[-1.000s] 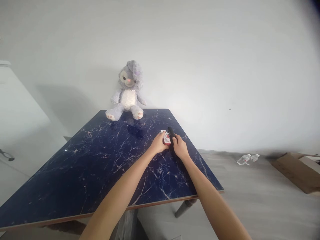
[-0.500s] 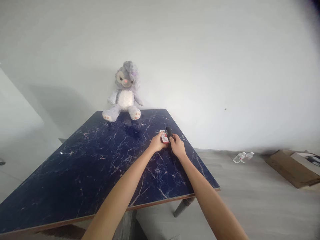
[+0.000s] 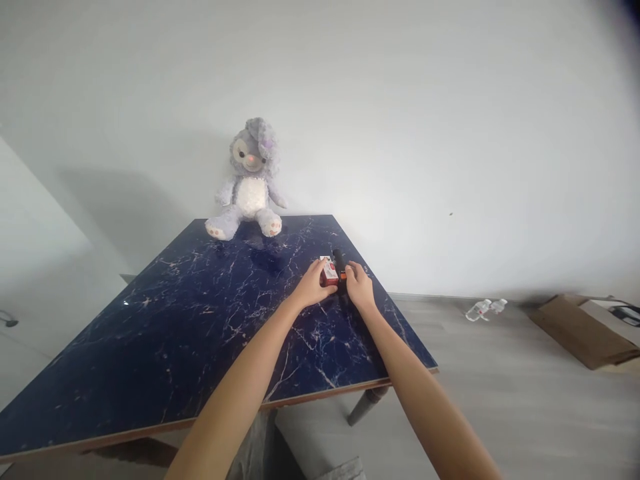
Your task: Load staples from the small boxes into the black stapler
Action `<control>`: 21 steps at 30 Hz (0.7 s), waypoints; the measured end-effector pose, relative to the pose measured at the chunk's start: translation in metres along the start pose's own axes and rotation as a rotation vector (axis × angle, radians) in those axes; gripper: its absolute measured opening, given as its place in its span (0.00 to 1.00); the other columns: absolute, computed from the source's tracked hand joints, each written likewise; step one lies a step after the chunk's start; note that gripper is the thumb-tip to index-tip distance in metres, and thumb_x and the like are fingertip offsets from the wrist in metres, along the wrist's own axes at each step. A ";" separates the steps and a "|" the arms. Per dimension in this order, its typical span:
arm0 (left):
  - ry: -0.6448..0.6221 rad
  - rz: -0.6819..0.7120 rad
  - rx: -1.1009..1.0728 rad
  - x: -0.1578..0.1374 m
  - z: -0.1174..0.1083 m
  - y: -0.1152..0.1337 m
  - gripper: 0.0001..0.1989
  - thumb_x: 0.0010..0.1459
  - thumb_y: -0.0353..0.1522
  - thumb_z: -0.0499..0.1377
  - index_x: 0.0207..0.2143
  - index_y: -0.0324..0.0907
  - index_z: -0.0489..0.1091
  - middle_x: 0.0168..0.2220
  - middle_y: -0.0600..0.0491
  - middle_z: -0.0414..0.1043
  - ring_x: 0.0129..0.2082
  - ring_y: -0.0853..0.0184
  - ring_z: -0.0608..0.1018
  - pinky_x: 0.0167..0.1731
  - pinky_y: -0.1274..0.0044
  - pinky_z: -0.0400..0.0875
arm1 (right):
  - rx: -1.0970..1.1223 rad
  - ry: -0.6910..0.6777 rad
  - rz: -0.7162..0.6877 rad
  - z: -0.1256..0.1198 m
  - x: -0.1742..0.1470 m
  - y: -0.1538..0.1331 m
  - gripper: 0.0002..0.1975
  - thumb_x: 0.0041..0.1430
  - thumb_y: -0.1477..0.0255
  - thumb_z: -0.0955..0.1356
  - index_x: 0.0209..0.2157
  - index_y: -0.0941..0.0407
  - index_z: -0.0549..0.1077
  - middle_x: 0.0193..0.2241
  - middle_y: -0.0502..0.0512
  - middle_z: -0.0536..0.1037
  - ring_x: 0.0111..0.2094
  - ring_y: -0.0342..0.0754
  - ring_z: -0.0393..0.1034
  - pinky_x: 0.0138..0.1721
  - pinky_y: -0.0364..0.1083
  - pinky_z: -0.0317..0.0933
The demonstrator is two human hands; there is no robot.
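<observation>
Both my arms reach forward over a dark blue marble-pattern table [image 3: 175,333]. My left hand [image 3: 311,288] grips a small red and white box [image 3: 329,272] that rests on the table near its right edge. My right hand [image 3: 359,287] is closed on a slim black object [image 3: 338,258] lying right beside the box; a bit of orange shows at my fingertips. The two hands almost touch each other.
A grey and white plush rabbit [image 3: 249,183] sits at the table's far edge against the white wall. Two clear plastic bottles [image 3: 482,309] lie on the floor to the right, with flat cardboard [image 3: 580,330] further right. The table's near edge runs below my forearms.
My hands stay on the box and the black object, with only slight finger shifts. An orange part now shows at my right fingertips. The view has drifted a little.
</observation>
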State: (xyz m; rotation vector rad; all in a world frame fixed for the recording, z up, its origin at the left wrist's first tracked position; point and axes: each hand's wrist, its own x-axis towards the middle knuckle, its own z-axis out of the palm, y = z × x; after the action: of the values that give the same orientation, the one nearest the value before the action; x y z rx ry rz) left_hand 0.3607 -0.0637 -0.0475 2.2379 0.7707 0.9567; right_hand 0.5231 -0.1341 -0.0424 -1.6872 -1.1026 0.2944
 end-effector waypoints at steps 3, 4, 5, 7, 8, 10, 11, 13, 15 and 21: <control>0.030 0.031 -0.001 -0.005 0.003 -0.004 0.39 0.53 0.33 0.68 0.64 0.44 0.57 0.64 0.41 0.59 0.60 0.52 0.70 0.60 0.62 0.66 | -0.014 0.025 -0.012 -0.002 0.001 0.001 0.22 0.66 0.60 0.60 0.53 0.55 0.73 0.46 0.59 0.81 0.47 0.53 0.75 0.52 0.51 0.64; 0.038 0.041 -0.001 -0.006 0.004 -0.006 0.36 0.54 0.33 0.67 0.63 0.44 0.59 0.63 0.41 0.60 0.59 0.53 0.71 0.59 0.63 0.68 | -0.019 0.031 -0.016 -0.003 0.001 0.001 0.21 0.66 0.60 0.60 0.53 0.54 0.73 0.46 0.59 0.81 0.47 0.54 0.75 0.51 0.51 0.64; 0.044 0.049 -0.001 -0.006 0.005 -0.007 0.34 0.55 0.33 0.67 0.62 0.43 0.60 0.61 0.41 0.61 0.57 0.54 0.73 0.57 0.63 0.70 | -0.023 0.038 -0.019 -0.004 0.000 0.000 0.21 0.66 0.60 0.59 0.52 0.54 0.74 0.46 0.59 0.81 0.46 0.54 0.75 0.51 0.51 0.64; 0.042 0.057 -0.004 -0.005 0.006 -0.010 0.28 0.57 0.31 0.64 0.59 0.43 0.62 0.59 0.42 0.62 0.53 0.57 0.76 0.54 0.65 0.73 | -0.029 0.043 -0.020 -0.005 0.000 0.000 0.21 0.66 0.60 0.59 0.51 0.54 0.74 0.46 0.59 0.80 0.46 0.54 0.74 0.50 0.50 0.63; 0.041 0.056 -0.009 -0.004 0.006 -0.011 0.26 0.58 0.30 0.63 0.59 0.42 0.63 0.59 0.43 0.63 0.50 0.59 0.77 0.52 0.66 0.74 | -0.032 0.042 -0.020 -0.005 0.000 -0.001 0.21 0.66 0.60 0.59 0.50 0.54 0.74 0.46 0.58 0.80 0.46 0.54 0.74 0.50 0.50 0.63; 0.038 0.052 -0.019 -0.003 0.006 -0.013 0.24 0.60 0.29 0.61 0.58 0.42 0.64 0.58 0.43 0.64 0.46 0.62 0.79 0.50 0.68 0.76 | -0.041 0.034 -0.023 -0.005 0.000 0.000 0.20 0.66 0.60 0.59 0.50 0.54 0.74 0.46 0.58 0.81 0.45 0.54 0.74 0.49 0.50 0.63; 0.040 0.053 -0.019 -0.003 0.006 -0.013 0.23 0.60 0.28 0.61 0.58 0.42 0.65 0.58 0.43 0.64 0.46 0.63 0.79 0.49 0.68 0.77 | -0.046 0.030 -0.026 -0.005 0.000 0.000 0.20 0.66 0.60 0.59 0.49 0.54 0.75 0.45 0.58 0.81 0.45 0.54 0.74 0.49 0.50 0.63; 0.038 0.065 -0.001 -0.002 0.005 -0.013 0.24 0.60 0.29 0.62 0.59 0.43 0.65 0.59 0.44 0.64 0.49 0.61 0.78 0.51 0.68 0.76 | -0.052 0.019 -0.026 -0.005 0.000 0.000 0.20 0.66 0.60 0.59 0.49 0.53 0.75 0.44 0.57 0.81 0.44 0.53 0.74 0.48 0.50 0.63; 0.038 0.077 0.026 -0.003 0.004 -0.011 0.25 0.60 0.32 0.63 0.60 0.43 0.65 0.60 0.44 0.64 0.52 0.59 0.77 0.53 0.67 0.74 | -0.051 0.003 -0.022 -0.004 0.000 0.000 0.20 0.66 0.59 0.58 0.49 0.53 0.75 0.42 0.57 0.81 0.43 0.53 0.74 0.47 0.50 0.63; 0.057 0.043 0.086 -0.003 0.003 -0.005 0.22 0.63 0.35 0.61 0.58 0.41 0.68 0.55 0.43 0.71 0.50 0.59 0.78 0.53 0.66 0.72 | -0.066 -0.016 -0.031 -0.003 0.001 0.001 0.21 0.66 0.59 0.58 0.47 0.53 0.75 0.42 0.57 0.81 0.43 0.53 0.74 0.47 0.50 0.63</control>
State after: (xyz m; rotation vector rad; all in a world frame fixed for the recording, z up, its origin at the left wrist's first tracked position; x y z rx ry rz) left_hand 0.3601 -0.0631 -0.0539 2.3178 0.8061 1.0293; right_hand 0.5261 -0.1357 -0.0417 -1.7272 -1.1599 0.2547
